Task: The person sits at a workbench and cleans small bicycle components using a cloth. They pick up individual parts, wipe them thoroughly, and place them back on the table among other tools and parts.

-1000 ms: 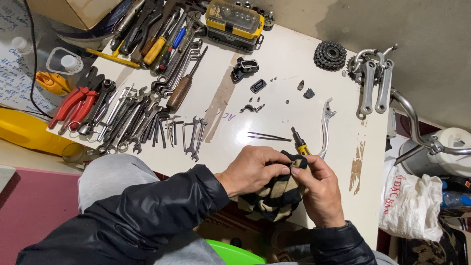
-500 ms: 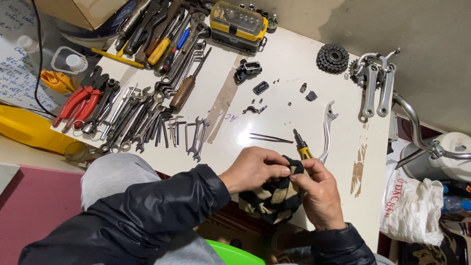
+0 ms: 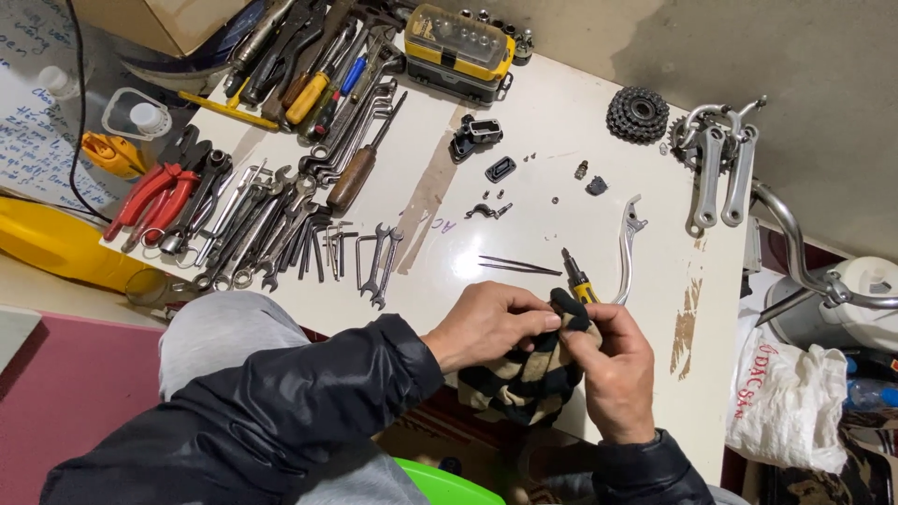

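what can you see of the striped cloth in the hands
The striped cloth is a soft, knitted-looking fabric with wide black and beige bands, bunched and crumpled rather than spread flat. Most of it hangs below the hands at the near edge of the white table. Its dark upper end is pinched between the left hand and the right hand, wrapped around the lower part of a small yellow-handled screwdriver, whose tip points up and away. What the cloth is cannot be told.
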